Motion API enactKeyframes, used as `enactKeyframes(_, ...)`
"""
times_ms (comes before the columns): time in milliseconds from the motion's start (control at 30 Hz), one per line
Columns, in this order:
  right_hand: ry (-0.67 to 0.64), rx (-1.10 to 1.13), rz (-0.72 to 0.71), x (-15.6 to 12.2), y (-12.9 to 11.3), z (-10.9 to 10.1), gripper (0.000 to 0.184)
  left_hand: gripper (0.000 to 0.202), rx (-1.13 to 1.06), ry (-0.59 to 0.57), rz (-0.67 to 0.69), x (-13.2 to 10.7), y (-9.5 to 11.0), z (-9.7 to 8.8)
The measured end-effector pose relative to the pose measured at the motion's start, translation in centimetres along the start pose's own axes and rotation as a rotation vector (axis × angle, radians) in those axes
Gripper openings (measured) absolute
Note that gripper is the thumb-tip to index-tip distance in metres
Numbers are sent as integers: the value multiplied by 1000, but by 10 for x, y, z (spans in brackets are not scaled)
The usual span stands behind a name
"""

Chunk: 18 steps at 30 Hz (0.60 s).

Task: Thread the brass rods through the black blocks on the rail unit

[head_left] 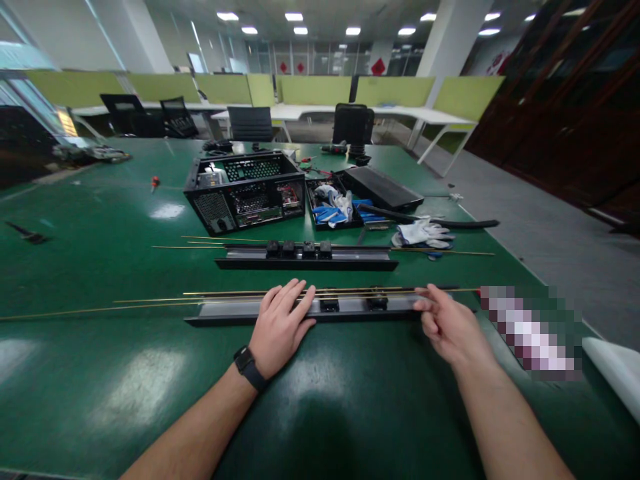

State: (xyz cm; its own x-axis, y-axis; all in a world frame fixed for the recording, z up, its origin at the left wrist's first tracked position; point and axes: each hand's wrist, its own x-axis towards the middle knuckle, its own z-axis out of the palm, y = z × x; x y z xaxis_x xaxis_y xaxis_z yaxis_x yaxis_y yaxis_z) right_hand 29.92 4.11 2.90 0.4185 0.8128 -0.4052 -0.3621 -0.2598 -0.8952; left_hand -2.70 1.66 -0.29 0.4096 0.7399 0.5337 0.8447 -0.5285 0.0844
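Observation:
A long black rail (235, 311) with a grey inner face lies across the green table, and black blocks (377, 299) are seated in it. Several thin brass-coloured rods (220, 295) run along its top, some reaching out past its left end. My left hand (283, 320) rests palm down across the rods and rail, its fingers stretched out. At the rail's right part, my right hand (447, 323) has its fingers curled and pinched where a rod passes. The exact contact at those fingertips is partly hidden.
Behind lies a second black rail (305, 264) with several blocks and rods. Farther back are an open computer case (245, 190), a tray (320, 223) of gloves, a black panel (383, 187) and a white glove (424, 232). A blurred-out object (530, 333) sits at right.

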Motion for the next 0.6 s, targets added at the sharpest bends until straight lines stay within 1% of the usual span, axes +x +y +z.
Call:
enactKeyframes(67,66,61,-46,5,-3,-5,13,51,2,4,0,0,0,0)
enactKeyframes(133,61,82,-62,6,-2,-7,11,51,4,7,0,1,1,0)
enactKeyframes(200,-20,47,-49,3,2,-4,13,51,5,4,0,1,1,-1)
enactKeyframes(267,-129,-25,-3,-2,7,1,18,52,7,-2,2,1,1,0)
enactKeyframes(333,-181,-69,40,-5,8,4,23,52,8,-4,3,0,1,0)
enactKeyframes(367,-171,-64,42,-6,7,4,23,52,8,-4,3,0,0,0)
enactKeyframes(500,-11,58,-17,1,0,-1,13,53,11,-1,1,0,0,1)
enactKeyframes(567,9,85,-35,3,0,-3,11,54,10,-1,0,0,0,1)
enactKeyframes(600,-10,81,-42,3,1,-3,11,54,8,-1,-1,0,0,1)
